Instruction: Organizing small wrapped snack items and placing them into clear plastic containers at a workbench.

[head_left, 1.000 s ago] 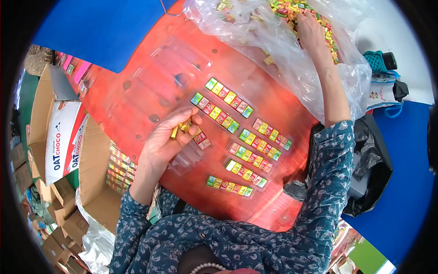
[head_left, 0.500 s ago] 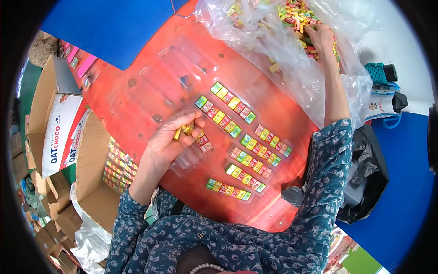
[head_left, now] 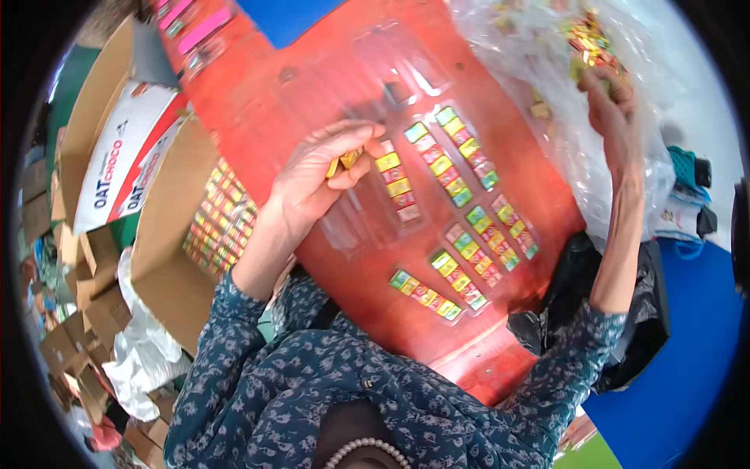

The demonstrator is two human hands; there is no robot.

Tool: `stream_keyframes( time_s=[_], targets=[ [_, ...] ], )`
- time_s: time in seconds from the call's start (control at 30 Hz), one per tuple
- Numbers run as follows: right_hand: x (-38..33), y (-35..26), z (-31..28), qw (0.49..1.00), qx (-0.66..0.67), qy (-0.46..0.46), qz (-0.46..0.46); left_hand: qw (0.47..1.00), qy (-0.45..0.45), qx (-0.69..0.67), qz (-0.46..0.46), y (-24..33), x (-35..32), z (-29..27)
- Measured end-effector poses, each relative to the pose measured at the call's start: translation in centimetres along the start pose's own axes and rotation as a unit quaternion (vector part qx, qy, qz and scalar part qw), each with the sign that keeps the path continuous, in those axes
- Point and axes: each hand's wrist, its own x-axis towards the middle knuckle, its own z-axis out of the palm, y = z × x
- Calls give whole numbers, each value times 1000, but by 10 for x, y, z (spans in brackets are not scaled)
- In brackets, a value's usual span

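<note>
My left hand (head_left: 308, 176) is curled palm-up over the red table (head_left: 344, 289), closed around several small yellow-wrapped candies (head_left: 349, 160). Beside its fingertips lies a partly filled clear plastic tray (head_left: 398, 187) with a row of red and yellow pieces. Over at the upper right, my right hand (head_left: 613, 113) has its fingers bent together at the near side of a heap of wrapped candies (head_left: 590, 39) in a big clear plastic bag (head_left: 539, 141). Blur hides what its fingers hold. Narrow trays filled with green, yellow and red candies (head_left: 441, 164) lie between the hands.
Unfilled clear trays (head_left: 344, 86) lie at the table's far side. An open cardboard box (head_left: 176, 250) at the left contains many filled rows (head_left: 223, 219). A black plastic bag (head_left: 648, 289) sits at the right edge, near a teal pouch (head_left: 683, 168).
My head view has shifted, so the table appears lower and farther right. My right hand has drawn back from inside the candy heap to its near edge. My left hand keeps its candies.
</note>
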Motion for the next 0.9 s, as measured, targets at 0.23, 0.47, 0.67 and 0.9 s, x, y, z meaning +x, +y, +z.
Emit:
stream_keyframes(
  time_s=[0.23, 0.47, 0.67, 0.9],
  targets=[
    [-55, -36, 119, 947, 81, -311, -2, 1000, 14, 16, -10, 2, -12, 2],
    [-75, -35, 163, 930, 132, -342, -4, 999, -11, -26, -30, -16, -10, -3],
    [-67, -34, 154, 926, 141, -329, 123, 997, -6, -60, -40, -12, -12, -21],
    [-55, -13, 184, 962, -57, -191, -187, 997, 33, -70, -21, -9, -18, -33]
  ],
)
